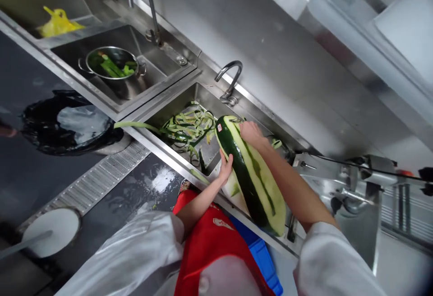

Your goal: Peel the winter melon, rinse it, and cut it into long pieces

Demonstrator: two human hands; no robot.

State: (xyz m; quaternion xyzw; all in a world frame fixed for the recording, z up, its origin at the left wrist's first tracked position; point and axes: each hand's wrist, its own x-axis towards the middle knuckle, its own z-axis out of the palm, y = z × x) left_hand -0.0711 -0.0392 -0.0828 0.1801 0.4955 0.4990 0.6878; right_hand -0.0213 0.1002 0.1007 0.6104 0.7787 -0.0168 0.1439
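A large winter melon (pixel 245 174) leans over the near edge of the sink, partly peeled, with strips of dark green skin left and a small label near its upper end. My left hand (pixel 226 167) grips its left side, thumb raised against the skin. At the upper end, my right hand (pixel 252 133) is closed around what looks like a peeler (pixel 236 120); only its metal head shows, resting on the melon. Green and pale peelings (pixel 189 124) lie heaped in the sink (pixel 158 120) beside the melon.
A faucet (pixel 232 79) curves over this sink. In the neighbouring sink a steel pot (pixel 113 77) holds green vegetable pieces, and a yellow bag (pixel 59 23) lies farther left. A black-lined bin (pixel 67 124) stands on the floor, a blue crate (pixel 265 260) below the counter. Metal equipment (pixel 355 196) is at right.
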